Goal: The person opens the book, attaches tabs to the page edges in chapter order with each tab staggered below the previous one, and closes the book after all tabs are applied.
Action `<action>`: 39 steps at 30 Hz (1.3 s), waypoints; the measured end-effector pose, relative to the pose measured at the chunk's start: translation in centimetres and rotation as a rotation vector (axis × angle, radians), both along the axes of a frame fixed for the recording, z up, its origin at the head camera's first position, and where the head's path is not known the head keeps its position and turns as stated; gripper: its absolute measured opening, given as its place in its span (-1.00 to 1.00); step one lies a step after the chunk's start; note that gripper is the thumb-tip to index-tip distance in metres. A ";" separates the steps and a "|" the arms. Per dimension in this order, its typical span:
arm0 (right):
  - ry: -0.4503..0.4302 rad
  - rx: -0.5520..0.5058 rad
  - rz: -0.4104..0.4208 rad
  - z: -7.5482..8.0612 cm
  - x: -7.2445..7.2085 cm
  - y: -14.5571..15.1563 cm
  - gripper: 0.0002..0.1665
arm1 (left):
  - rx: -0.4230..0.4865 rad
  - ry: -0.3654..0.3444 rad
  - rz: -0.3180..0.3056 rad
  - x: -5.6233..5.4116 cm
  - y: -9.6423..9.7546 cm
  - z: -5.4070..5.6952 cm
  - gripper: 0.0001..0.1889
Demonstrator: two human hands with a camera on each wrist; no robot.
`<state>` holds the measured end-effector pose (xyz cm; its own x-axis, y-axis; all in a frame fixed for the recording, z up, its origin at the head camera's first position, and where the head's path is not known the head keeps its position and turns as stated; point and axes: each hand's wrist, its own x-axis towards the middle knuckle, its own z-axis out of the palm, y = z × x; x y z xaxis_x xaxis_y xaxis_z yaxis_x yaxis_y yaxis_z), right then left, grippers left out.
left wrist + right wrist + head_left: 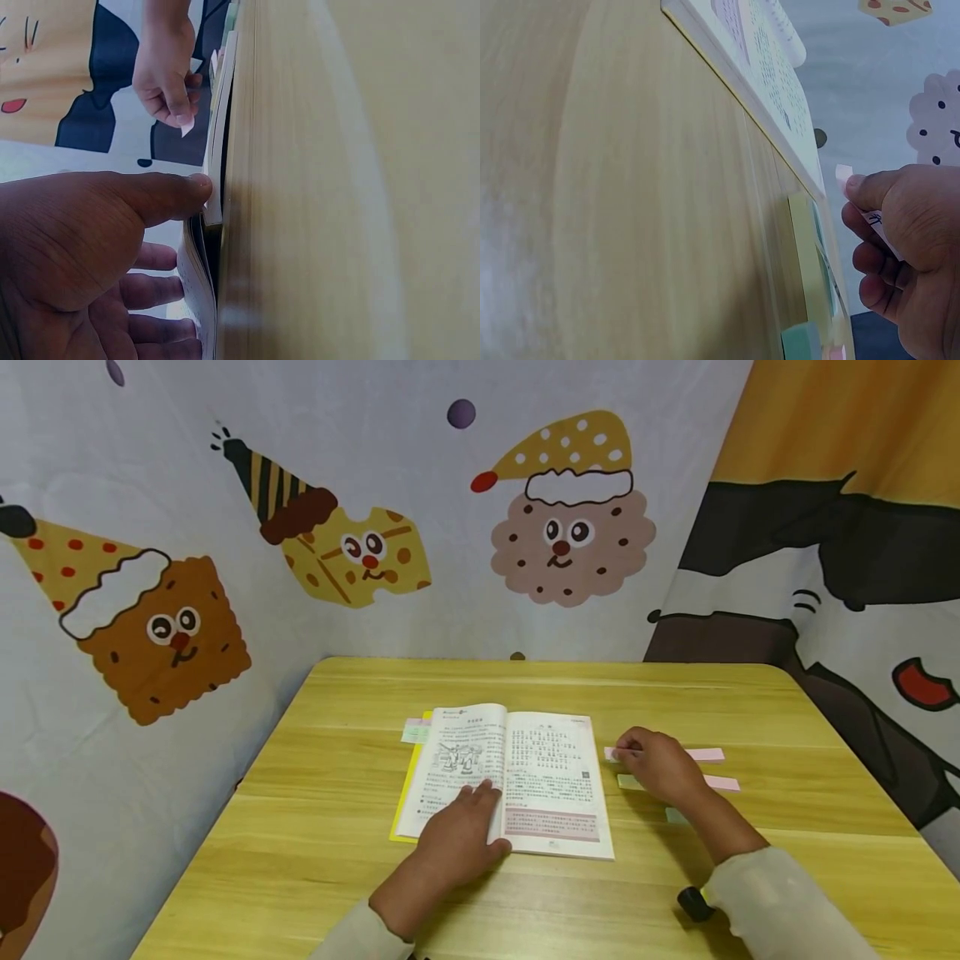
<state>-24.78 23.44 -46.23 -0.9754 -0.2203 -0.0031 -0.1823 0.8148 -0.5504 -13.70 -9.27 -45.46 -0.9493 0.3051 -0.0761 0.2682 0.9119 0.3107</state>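
An open book with printed pages lies on the table, its yellow cover edge showing at the left. My left hand rests on the lower part of the left page near the fold, fingers extended. In the left wrist view the thumb touches the book's lower edge. To the right of the book, my right hand pinches a pink paper strip between thumb and curled fingers. Dark handwriting shows on the strip in the right wrist view. The held strip is off the table, apart from the book.
Beside the right hand lie another pink strip, a yellow-green strip with a pink end, and a green piece. Pale tabs stick out from the book's left edge. A black object is by the right sleeve. A cartoon-printed cloth hangs behind the table.
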 end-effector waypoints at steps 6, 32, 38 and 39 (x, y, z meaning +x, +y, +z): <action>-0.020 -0.018 -0.003 -0.2 -0.3 -0.7 -0.80 | 0.003 0.004 -0.002 0.0 0.0 0.0 -0.23; 0.001 0.003 -0.009 -1.0 -0.7 -3.0 -0.82 | 0.006 0.013 -0.008 0.0 -0.1 -0.1 -0.22; 0.000 0.022 -0.029 -1.5 -0.9 -3.5 -0.83 | 0.007 0.010 -0.003 0.0 -0.1 0.0 -0.22; 0.000 0.022 -0.028 -1.6 -0.9 -3.5 -0.83 | 0.007 0.009 -0.002 0.1 -0.1 0.0 -0.22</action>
<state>-25.71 19.96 -47.82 -0.9813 -0.1924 -0.0077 -0.1589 0.8316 -0.5322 -13.65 -9.35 -45.44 -0.9493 0.3075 -0.0650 0.2729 0.9092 0.3145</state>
